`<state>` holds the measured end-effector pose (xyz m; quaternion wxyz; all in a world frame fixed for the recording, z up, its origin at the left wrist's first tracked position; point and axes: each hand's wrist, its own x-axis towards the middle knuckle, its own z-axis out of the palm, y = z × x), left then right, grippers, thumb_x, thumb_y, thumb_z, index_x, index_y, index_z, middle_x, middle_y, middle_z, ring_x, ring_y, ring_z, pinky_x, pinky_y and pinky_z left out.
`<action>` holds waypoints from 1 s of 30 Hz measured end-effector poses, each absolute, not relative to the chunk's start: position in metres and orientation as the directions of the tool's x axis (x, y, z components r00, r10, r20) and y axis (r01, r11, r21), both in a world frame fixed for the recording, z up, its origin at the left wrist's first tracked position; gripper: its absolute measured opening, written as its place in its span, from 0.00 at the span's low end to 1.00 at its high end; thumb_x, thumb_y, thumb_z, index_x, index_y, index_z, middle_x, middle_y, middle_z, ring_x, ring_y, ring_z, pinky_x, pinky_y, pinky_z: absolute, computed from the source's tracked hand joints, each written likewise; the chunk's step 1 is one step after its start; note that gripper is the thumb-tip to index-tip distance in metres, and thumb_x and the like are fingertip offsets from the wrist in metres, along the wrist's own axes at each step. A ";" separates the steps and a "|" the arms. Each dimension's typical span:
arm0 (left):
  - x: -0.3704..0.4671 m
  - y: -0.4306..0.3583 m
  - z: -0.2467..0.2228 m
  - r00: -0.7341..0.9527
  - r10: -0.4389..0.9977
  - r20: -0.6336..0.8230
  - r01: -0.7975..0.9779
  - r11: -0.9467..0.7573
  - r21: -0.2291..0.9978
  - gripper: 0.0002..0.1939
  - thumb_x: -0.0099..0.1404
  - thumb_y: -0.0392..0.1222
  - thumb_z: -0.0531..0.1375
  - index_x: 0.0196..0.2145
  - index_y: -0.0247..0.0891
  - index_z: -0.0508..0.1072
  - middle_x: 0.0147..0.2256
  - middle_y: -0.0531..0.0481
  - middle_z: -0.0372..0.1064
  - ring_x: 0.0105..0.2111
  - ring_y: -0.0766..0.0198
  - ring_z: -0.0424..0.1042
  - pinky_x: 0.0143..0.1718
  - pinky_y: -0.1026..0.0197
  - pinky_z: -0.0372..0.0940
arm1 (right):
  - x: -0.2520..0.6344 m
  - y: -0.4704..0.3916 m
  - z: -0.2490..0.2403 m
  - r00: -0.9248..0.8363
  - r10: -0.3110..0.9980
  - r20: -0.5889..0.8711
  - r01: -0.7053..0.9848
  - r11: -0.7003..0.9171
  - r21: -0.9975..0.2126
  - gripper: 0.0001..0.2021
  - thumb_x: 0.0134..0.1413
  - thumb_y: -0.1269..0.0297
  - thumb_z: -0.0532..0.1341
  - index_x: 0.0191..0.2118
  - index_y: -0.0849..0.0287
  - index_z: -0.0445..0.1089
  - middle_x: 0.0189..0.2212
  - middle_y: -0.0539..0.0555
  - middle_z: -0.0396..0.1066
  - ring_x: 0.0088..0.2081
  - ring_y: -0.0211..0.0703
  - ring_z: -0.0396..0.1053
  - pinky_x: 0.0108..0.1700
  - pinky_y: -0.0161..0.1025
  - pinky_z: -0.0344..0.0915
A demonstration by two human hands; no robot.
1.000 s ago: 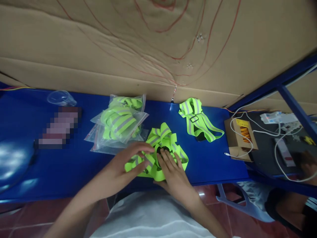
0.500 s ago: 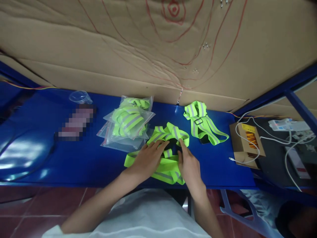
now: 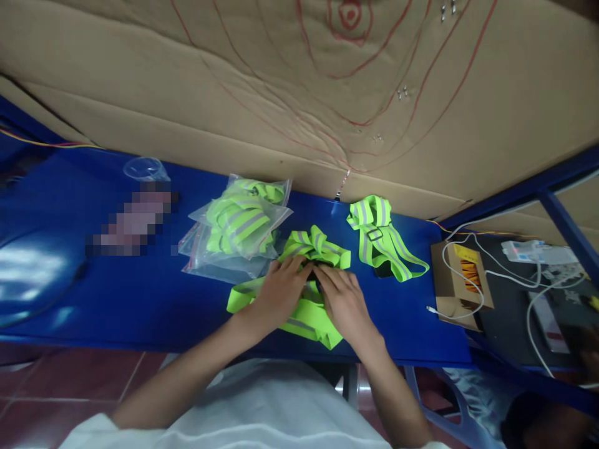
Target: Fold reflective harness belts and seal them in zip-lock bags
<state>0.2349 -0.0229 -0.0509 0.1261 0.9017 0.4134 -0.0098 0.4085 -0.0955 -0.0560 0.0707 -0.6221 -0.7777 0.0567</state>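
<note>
A neon yellow-green reflective strap [image 3: 305, 320] with grey stripes lies in loose loops in front of me. My left hand [image 3: 279, 292] is closed on its middle, fingertips curled over a dark part that I cannot make out. My right hand [image 3: 345, 300] meets it from the other side, fingers pressed together at the same spot. Folds of the strap stick out beyond my fingertips and below both hands. Left of it lies a stack of clear zip bags [image 3: 238, 221] with folded straps inside. On the right rests another reflective strap [image 3: 374, 234] with a black buckle.
A cardboard wall with red drawn lines [image 3: 281, 93] rises behind the blue table [image 3: 154, 299]. A small cardboard box [image 3: 461, 280] and white cables are at the right, with a person's dark head low in that corner. A clear plastic piece [image 3: 145, 168] and a blurred-out item lie left.
My right hand has moved left, so its fingertips now meet those of my left hand over the strap. The strap's loops have shifted slightly, and the camera view has tilted.
</note>
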 end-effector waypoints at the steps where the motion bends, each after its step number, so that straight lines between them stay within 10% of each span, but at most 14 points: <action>1: 0.231 -0.022 -0.053 0.691 0.712 -0.127 0.717 -0.652 0.248 0.27 0.69 0.25 0.55 0.63 0.38 0.68 0.62 0.40 0.67 0.61 0.47 0.68 0.55 0.44 0.67 | 0.413 -0.093 -0.054 -0.240 0.970 0.050 0.955 0.245 -0.168 0.27 0.69 0.77 0.50 0.70 0.61 0.60 0.65 0.61 0.67 0.63 0.52 0.66 0.61 0.48 0.62; 8: 0.217 -0.003 -0.056 0.804 0.568 -0.176 0.583 -0.694 0.423 0.20 0.72 0.29 0.57 0.55 0.49 0.75 0.57 0.53 0.74 0.58 0.58 0.72 0.55 0.52 0.64 | 0.418 -0.085 -0.037 -0.120 0.965 -0.234 0.992 0.108 -0.062 0.20 0.71 0.65 0.56 0.64 0.61 0.66 0.61 0.66 0.68 0.54 0.59 0.73 0.52 0.53 0.68; 13: 0.244 -0.010 -0.048 0.668 0.727 -0.157 0.737 -0.617 0.277 0.16 0.75 0.45 0.58 0.54 0.34 0.74 0.50 0.38 0.76 0.51 0.45 0.75 0.51 0.45 0.65 | 0.422 -0.082 -0.034 -0.117 0.926 -0.359 0.986 0.064 -0.157 0.21 0.70 0.56 0.59 0.60 0.64 0.67 0.51 0.65 0.71 0.43 0.58 0.77 0.41 0.48 0.71; 22: 0.259 -0.033 -0.049 0.741 0.663 -0.105 0.670 -0.718 0.187 0.18 0.64 0.45 0.69 0.47 0.31 0.76 0.49 0.36 0.71 0.50 0.39 0.72 0.48 0.42 0.66 | 0.439 -0.094 -0.026 -0.189 0.904 -0.383 0.963 0.094 -0.254 0.24 0.63 0.61 0.68 0.62 0.54 0.64 0.54 0.56 0.73 0.50 0.52 0.77 0.44 0.40 0.70; 30: 0.258 -0.025 -0.027 0.848 0.530 -0.002 0.524 -0.838 0.151 0.10 0.69 0.43 0.63 0.42 0.32 0.75 0.42 0.42 0.73 0.46 0.47 0.73 0.49 0.46 0.63 | 0.431 -0.108 -0.018 -0.181 0.965 -0.192 0.983 0.179 -0.027 0.25 0.65 0.55 0.66 0.61 0.61 0.62 0.47 0.60 0.76 0.45 0.56 0.77 0.45 0.47 0.69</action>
